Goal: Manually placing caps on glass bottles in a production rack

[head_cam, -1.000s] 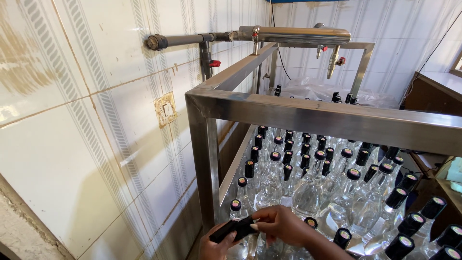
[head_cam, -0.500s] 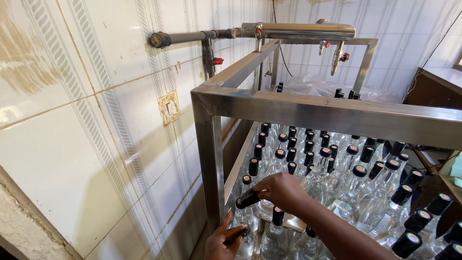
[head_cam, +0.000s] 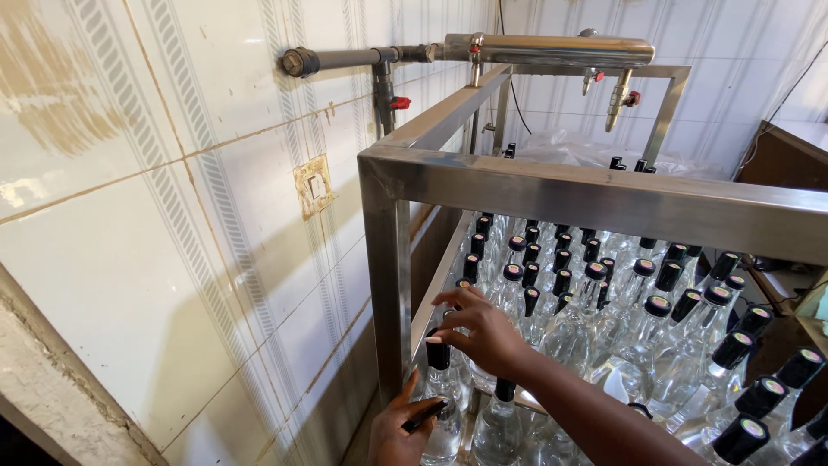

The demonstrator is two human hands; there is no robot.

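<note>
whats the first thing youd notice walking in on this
A crowd of clear glass bottles with black caps fills the right, standing inside a steel frame. At bottom centre the right hand fingers a cap on a front bottle, and the left hand holds another black cap. A steel pipe runs along the tiled wall above.

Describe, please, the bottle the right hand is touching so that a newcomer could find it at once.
Start at the steel frame beside the tiled wall and follow its near corner post down to the crowd of clear glass bottles. The bottle stands at the near-left edge, right by that post. Unlike its neighbours, its black cap sits under the right hand, with the left hand just below.
</note>
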